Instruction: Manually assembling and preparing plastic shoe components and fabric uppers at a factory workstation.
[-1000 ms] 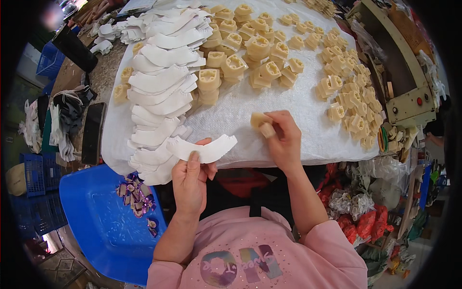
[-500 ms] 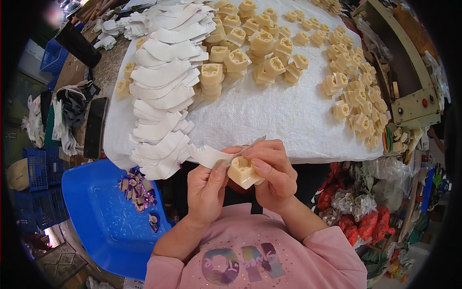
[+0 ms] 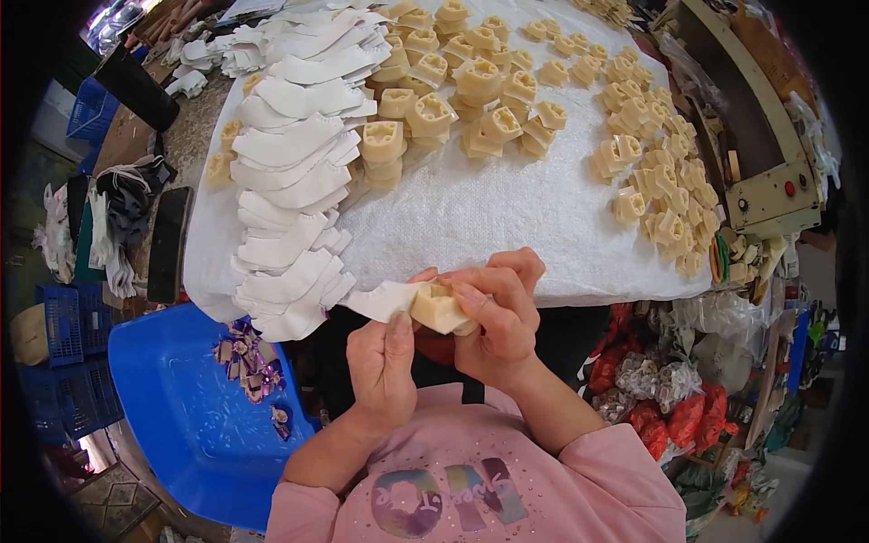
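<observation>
A cream, hollow plastic shoe heel point(image 3: 438, 310) is held over the table's near edge, its opening facing up. My right hand point(image 3: 500, 330) grips it from the right, fingers bent over the top and far side. A white curved strip point(image 3: 378, 300) runs leftward from the heel, against its left side. My left hand point(image 3: 384, 362) pinches this strip close to the heel, thumb on top; some of its fingers are hidden behind. Just left lies a long overlapping row of similar white strips point(image 3: 288, 195). Beyond are stacked cream heels point(image 3: 430, 118), with more cream heels point(image 3: 665, 185) to the right.
A white woven sheet point(image 3: 507, 213) covers the table. A blue tub point(image 3: 199, 398) with purple-wrapped pieces point(image 3: 253, 362) stands lower left. A black phone point(image 3: 169, 244) lies by the table's left side. A machine frame point(image 3: 774, 195) stands right, with red bags point(image 3: 688, 425) below.
My right fingers have shifted along the heel, and it is turned and slightly further left. The strip's raised right end no longer shows above the heel. The whole view has shifted slightly.
</observation>
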`<state>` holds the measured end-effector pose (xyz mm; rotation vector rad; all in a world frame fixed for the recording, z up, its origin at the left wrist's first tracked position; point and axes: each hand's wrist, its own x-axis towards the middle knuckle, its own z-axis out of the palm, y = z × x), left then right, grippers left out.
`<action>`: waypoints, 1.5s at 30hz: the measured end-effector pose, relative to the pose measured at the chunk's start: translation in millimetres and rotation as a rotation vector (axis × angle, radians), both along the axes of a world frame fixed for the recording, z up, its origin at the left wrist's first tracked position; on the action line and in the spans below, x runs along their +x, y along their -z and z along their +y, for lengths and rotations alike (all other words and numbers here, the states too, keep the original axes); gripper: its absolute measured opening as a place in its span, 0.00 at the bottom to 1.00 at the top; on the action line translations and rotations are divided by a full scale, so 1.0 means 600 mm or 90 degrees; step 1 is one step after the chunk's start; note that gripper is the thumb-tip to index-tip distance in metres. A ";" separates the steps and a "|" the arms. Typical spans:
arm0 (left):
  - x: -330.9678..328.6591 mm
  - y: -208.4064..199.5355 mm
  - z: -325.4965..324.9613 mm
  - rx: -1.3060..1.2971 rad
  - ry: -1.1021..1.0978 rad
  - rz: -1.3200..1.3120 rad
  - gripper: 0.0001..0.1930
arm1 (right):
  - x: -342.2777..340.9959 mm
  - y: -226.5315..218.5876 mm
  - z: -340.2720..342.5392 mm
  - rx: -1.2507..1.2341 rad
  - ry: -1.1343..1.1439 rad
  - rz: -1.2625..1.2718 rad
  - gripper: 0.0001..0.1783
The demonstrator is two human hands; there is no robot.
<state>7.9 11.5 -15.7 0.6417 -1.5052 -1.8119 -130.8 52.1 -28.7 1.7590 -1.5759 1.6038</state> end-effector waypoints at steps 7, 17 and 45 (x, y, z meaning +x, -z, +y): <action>0.010 -0.012 -0.030 -0.150 -0.139 -0.052 0.14 | -0.011 -0.021 0.013 0.077 -0.036 0.019 0.19; 0.004 0.000 -0.014 -0.363 -0.171 -0.160 0.07 | -0.007 -0.054 0.022 0.324 -0.001 0.150 0.12; -0.015 0.022 -0.043 -0.471 -0.057 -0.067 0.06 | -0.019 -0.010 0.029 0.274 -0.249 -0.116 0.17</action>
